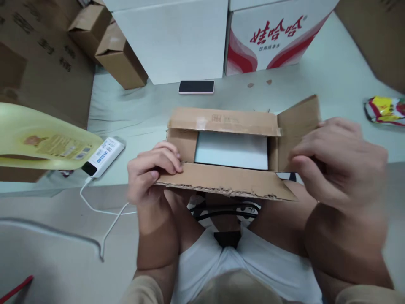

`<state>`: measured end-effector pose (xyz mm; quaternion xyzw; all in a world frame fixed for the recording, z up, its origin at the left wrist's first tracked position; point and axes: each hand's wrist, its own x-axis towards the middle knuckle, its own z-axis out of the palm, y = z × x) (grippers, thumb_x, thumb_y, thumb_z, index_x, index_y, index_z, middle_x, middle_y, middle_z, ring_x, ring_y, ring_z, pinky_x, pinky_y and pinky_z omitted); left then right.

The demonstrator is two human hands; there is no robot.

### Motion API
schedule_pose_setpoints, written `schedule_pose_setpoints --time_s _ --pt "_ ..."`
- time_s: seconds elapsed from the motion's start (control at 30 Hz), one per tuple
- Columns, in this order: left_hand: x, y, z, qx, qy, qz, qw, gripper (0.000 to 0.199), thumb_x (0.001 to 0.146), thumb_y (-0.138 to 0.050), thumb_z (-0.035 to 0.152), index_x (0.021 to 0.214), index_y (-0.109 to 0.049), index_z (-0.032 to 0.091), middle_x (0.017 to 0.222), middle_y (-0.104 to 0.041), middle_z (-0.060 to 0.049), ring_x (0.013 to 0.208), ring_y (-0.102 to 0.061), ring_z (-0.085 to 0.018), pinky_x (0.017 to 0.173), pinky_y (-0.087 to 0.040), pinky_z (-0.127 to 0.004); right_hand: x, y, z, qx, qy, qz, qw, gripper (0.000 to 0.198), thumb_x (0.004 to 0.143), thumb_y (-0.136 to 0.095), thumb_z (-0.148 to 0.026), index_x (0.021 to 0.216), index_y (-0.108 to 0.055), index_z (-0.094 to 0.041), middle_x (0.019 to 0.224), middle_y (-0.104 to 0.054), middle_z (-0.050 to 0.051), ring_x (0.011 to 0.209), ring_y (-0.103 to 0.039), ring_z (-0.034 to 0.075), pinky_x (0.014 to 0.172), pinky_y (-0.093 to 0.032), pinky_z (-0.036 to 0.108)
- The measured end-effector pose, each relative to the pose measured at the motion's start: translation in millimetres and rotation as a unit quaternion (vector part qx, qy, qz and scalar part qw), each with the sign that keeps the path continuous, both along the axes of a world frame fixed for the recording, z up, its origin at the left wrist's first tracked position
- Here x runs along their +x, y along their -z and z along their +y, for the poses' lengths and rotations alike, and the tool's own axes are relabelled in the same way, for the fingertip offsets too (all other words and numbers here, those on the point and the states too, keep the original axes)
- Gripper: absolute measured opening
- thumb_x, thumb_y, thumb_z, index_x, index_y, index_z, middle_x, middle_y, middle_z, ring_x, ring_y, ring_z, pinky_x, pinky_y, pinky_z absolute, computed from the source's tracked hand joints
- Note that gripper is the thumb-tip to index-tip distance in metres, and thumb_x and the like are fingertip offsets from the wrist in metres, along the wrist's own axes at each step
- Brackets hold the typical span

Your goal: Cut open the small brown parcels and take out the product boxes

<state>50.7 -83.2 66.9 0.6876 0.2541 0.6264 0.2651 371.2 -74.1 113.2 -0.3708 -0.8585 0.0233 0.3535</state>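
My box (pixel 221 121) is at the counter's (pixel 338 84) near edge, flaps spread, left grip (pixel 152 169) pinching the front flap (pixel 228 178), right grip (pixel 340 160) the right flap (pixel 299 126). Looks light, stiffish; I'd hold its walls.

left hand (pixel 153 169): fingers curled and pointing right, thumb tucked on the near side | right hand (pixel 341 162): kinda blurry, thumb and index pinched together, aimed left | forearms (pixel 156 240): both stretched out from the near side, well apart
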Motion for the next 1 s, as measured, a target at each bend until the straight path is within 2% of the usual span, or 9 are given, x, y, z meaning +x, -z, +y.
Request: schedule_pose_setpoints --time_s 0.1,0.2,0.3,0.4,0.5,0.6,0.73,0.87,1.0 --pt "-2.6 -9.1 -9.9 -0.051 0.017 0.042 0.998 0.031 0.086 -0.054 0.040 0.064 -0.064 0.020 0.063 -0.070 -0.005 0.060 -0.058 -0.020 0.066 -0.045 -0.040 9.1 -13.7 -1.9 -0.071 0.025 -0.155 0.985 0.023 0.100 -0.049 -0.030 0.086 -0.067 -0.023 0.080 -0.074 0.001 0.069 -0.066 0.018 0.071 -0.048 0.037" --pt "-4.7 -11.7 -17.5 -0.064 0.040 0.059 0.995 0.031 0.088 -0.056 0.041 0.066 -0.065 0.021 0.066 -0.072 -0.005 0.063 -0.059 -0.020 0.069 -0.046 -0.039 5.4 -21.0 1.0 -0.097 0.026 -0.278 0.955 0.031 0.101 -0.045 -0.035 0.101 -0.074 -0.023 0.104 -0.078 0.004 0.086 -0.073 0.022 0.061 -0.047 0.033" --pt "-6.7 -8.7 -21.0 -0.065 0.055 0.051 0.995 0.029 0.088 -0.056 0.040 0.068 -0.064 0.021 0.067 -0.072 -0.004 0.065 -0.060 -0.020 0.071 -0.046 -0.039 -14.4 -27.5 7.6 -0.099 0.014 -0.363 0.926 0.039 0.103 -0.039 -0.037 0.115 -0.074 -0.024 0.107 -0.078 0.007 0.085 -0.073 0.024 0.058 -0.046 0.033" --pt "-9.1 -5.2 -22.8 -0.055 0.034 0.057 0.996 0.023 0.085 -0.054 0.034 0.069 -0.063 0.021 0.071 -0.072 -0.004 0.073 -0.062 -0.022 0.080 -0.049 -0.041 -44.5 -33.2 16.5 -0.115 -0.054 -0.416 0.901 0.041 0.103 -0.037 -0.038 0.119 -0.073 -0.023 0.112 -0.076 0.009 0.090 -0.072 0.024 0.065 -0.051 0.034" --pt "-11.3 -2.7 -25.1 -0.064 -0.036 0.082 0.994 0.022 0.084 -0.052 0.037 0.084 -0.068 0.022 0.110 -0.074 -0.009 0.105 -0.064 -0.028 0.101 -0.049 -0.048 -74.0 -36.3 25.3 -0.104 -0.129 -0.426 0.889 0.039 0.102 -0.042 -0.036 0.119 -0.072 -0.020 0.125 -0.071 0.013 0.112 -0.068 0.029 0.090 -0.056 0.042" --pt "-12.4 2.6 -26.6 -0.077 -0.060 0.120 0.988 0.035 0.087 -0.047 0.045 0.104 -0.068 0.024 0.144 -0.057 -0.011 0.135 -0.051 -0.033 0.116 -0.042 -0.055 -97.7 -37.6 31.3 -0.105 -0.157 -0.436 0.880 0.038 0.099 -0.046 -0.033 0.124 -0.071 -0.019 0.134 -0.067 0.016 0.126 -0.062 0.033 0.103 -0.052 0.050" --pt "-14.3 15.1 -24.8 -0.060 -0.086 0.137 0.985 0.043 0.094 -0.039 0.053 0.113 -0.069 0.028 0.161 -0.038 -0.006 0.151 -0.036 -0.035 0.126 -0.032 -0.059 -116.9 -42.4 34.4 -0.095 -0.145 -0.463 0.869 0.045 0.096 -0.047 -0.028 0.137 -0.065 -0.023 0.148 -0.058 0.017 0.133 -0.057 0.039 0.101 -0.053 0.057" --pt "-19.4 22.5 -22.9 -0.008 -0.099 0.144 0.985 0.049 0.096 -0.037 0.057 0.125 -0.066 0.031 0.170 -0.020 0.000 0.158 -0.022 -0.039 0.129 -0.027 -0.062 -122.7 -46.4 32.4 -0.064 -0.164 -0.414 0.893 0.055 0.095 -0.052 -0.028 0.150 -0.054 -0.028 0.158 -0.050 0.012 0.142 -0.050 0.038 0.110 -0.047 0.059" --pt "-20.6 18.5 -25.2 -0.009 -0.111 0.159 0.981 0.037 0.093 -0.050 0.054 0.114 -0.068 0.030 0.169 -0.024 -0.001 0.154 -0.030 -0.040 0.125 -0.033 -0.064 -120.7 -38.3 31.4 -0.105 -0.185 -0.345 0.914 0.067 0.099 -0.047 -0.032 0.163 -0.029 -0.030 0.161 -0.047 0.010 0.143 -0.051 0.031 0.108 -0.053 0.051"
